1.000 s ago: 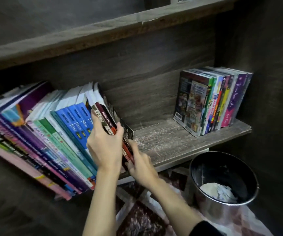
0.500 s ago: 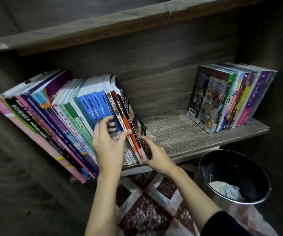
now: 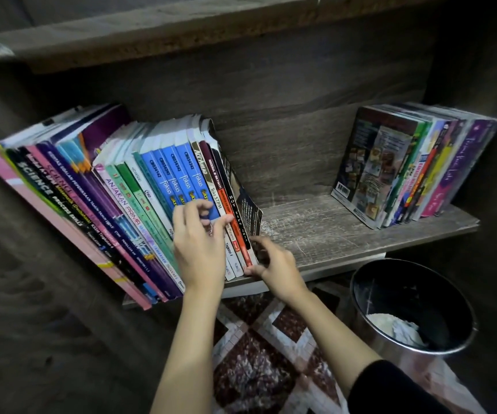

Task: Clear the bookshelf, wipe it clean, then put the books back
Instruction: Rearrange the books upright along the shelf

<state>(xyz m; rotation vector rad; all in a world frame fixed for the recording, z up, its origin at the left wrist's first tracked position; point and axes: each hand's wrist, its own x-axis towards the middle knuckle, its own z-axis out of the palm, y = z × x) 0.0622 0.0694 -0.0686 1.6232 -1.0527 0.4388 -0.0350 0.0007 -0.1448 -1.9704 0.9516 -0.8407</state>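
A long row of books (image 3: 121, 198) leans to the left on the left half of the wooden shelf board (image 3: 331, 231). My left hand (image 3: 199, 243) rests its bent fingertips on the blue and white spines near the row's right end. My right hand (image 3: 274, 264) pinches the lower corner of the rightmost thin books (image 3: 235, 204), thumb under the red spine, fingers on the black cover. A second group of books (image 3: 405, 168) stands against the shelf's right wall. The board between the two groups is bare and looks scratched.
A round metal bin (image 3: 369, 294) stands on the floor below the shelf's right half, with crumpled white material (image 3: 393, 327) inside. A patterned mat (image 3: 256, 369) lies under my arms. An upper shelf board (image 3: 181, 34) overhangs the books.
The rightmost books have been pushed closer against the leaning row. My left hand slid down from their upper ends to mid-spine. My right hand stayed at their lower corner.
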